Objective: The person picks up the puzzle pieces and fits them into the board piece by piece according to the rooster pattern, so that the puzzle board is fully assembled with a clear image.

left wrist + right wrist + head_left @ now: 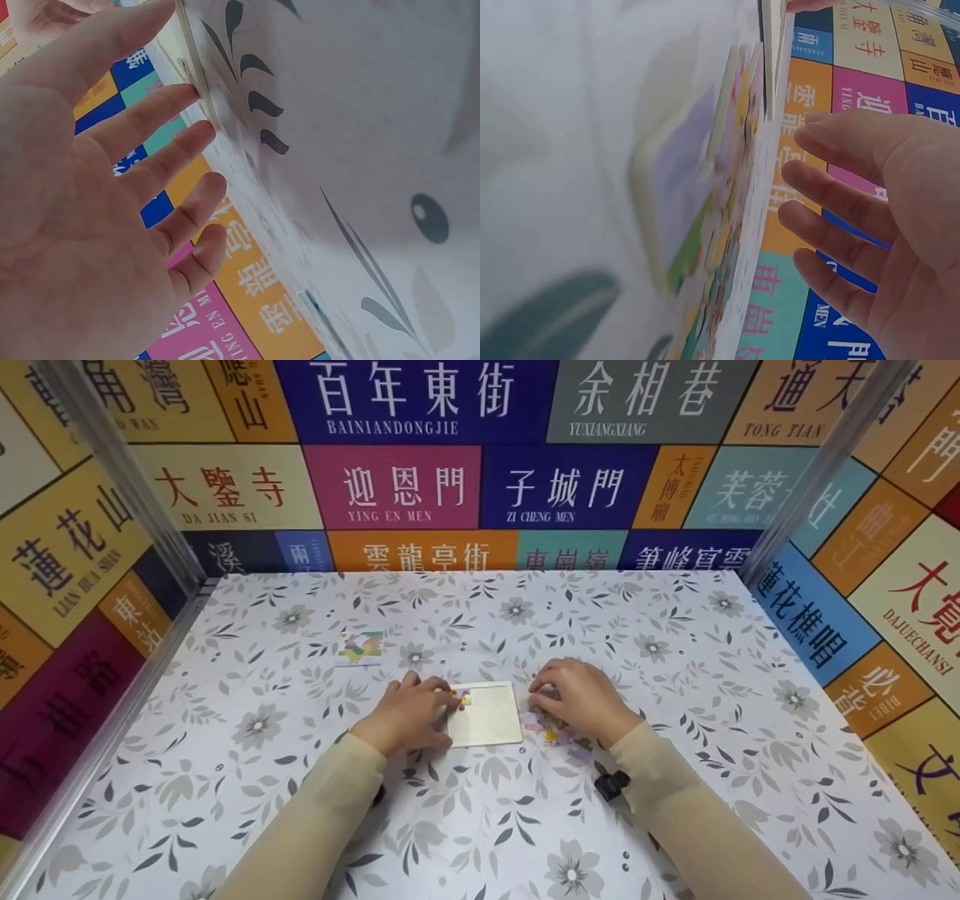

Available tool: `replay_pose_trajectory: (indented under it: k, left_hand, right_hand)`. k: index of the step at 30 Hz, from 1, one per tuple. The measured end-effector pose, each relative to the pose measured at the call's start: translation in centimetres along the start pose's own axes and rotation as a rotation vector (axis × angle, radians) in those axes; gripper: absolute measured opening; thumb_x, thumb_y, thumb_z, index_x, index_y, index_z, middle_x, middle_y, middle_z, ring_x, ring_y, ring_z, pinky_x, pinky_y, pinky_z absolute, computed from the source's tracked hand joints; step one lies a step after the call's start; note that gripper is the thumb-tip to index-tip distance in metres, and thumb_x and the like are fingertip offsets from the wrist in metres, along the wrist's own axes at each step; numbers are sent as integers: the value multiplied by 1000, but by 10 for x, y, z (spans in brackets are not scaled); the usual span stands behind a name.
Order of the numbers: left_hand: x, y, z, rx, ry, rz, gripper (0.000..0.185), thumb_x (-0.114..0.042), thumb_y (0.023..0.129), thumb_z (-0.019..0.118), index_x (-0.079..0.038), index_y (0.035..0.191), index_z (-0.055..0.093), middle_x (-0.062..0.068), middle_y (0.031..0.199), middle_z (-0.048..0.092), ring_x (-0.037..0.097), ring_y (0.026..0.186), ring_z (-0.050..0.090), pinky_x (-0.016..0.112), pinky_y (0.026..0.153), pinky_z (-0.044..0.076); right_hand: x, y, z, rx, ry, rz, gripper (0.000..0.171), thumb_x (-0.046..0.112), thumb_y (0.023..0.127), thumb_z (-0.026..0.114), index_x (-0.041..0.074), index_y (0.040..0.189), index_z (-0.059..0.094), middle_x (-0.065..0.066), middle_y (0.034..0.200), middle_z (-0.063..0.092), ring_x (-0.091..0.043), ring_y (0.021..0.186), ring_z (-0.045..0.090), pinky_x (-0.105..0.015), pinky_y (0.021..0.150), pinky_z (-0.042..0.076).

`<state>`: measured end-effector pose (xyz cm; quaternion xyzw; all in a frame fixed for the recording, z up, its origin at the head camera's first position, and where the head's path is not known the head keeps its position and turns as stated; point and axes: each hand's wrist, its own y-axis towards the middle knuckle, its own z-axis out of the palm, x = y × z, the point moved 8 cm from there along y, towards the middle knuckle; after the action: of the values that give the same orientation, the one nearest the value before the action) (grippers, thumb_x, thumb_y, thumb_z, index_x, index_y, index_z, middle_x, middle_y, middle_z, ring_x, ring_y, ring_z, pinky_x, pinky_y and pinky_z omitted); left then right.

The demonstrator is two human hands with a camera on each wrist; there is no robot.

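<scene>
A flat cream puzzle tray [486,725] lies on the table, with a few colourful puzzle pieces [466,700] in its upper left corner. At its left side is my left hand [405,712], fingers spread and relaxed; in the left wrist view some fingertips touch or nearly touch the tray's edge [196,67]. My right hand [585,699] hovers over a heap of loose puzzle pieces [556,737] just right of the tray. Its fingers are loosely bent, and the right wrist view shows nothing between them. There, a lilac piece [681,169] stands out at the near side of the heap.
A small square card with a colourful picture [361,646] lies on the table beyond my left hand. The tabletop [300,810] has a floral cover. Panels with large printed characters [405,486] rise behind it and at both sides.
</scene>
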<state>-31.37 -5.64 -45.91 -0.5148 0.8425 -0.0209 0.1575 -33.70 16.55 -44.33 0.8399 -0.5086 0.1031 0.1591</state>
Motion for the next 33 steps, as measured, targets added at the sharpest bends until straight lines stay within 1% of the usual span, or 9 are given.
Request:
replay_pose_trajectory:
  k: [4,7,12,16,21,26,33]
  left_hand:
    - [3,-2,0,5,21,-20,59,-41,82,84,-29,137,68,0,151,54,30,128,44,55,107,37]
    - [1,-1,0,-3,34,-8,59,-40,81,84,-28,137,68,0,149,55,29,126,44,55,105,39]
    - [-3,2,1,-4,30,7,58,-39,82,85,-27,136,68,0,149,55,30,126,44,54,106,38]
    - [-3,3,2,-1,18,7,57,-38,82,84,-27,135,69,0,149,54,31,128,43,55,107,37]
    - [-3,2,-1,-18,7,6,54,-36,81,86,-26,132,71,1,147,56,32,127,44,56,105,38]
    - [-3,1,-2,-32,0,4,54,-36,81,86,-27,132,71,1,146,56,33,126,44,57,104,39]
    - [-3,3,2,-17,-7,-11,54,-36,81,86,-27,132,70,1,148,55,31,125,45,55,104,40]
  right_hand:
    - [-7,-5,-2,-13,21,-14,13,30,94,76,18,98,81,3,105,74,-22,101,69,-45,92,56]
    - [-15,-10,-7,-25,16,-14,13,28,94,76,17,99,82,0,105,75,-24,103,70,-47,93,56]
    - [-30,-17,-15,-27,-4,13,14,27,94,76,16,101,81,-4,112,75,-27,107,68,-48,96,55]
    - [-40,-20,-18,-27,0,43,14,26,93,76,16,101,81,-3,113,73,-26,109,64,-47,98,53]
    - [-47,-23,-18,-9,-2,58,13,24,94,76,16,103,81,-3,114,73,-27,111,63,-50,100,52]
    - [-53,-25,-21,-7,-37,35,12,17,93,76,15,103,81,-4,112,75,-29,111,66,-51,101,52]
    - [-61,-27,-20,26,-16,37,13,14,91,77,14,104,81,-4,111,75,-30,111,66,-51,102,52]
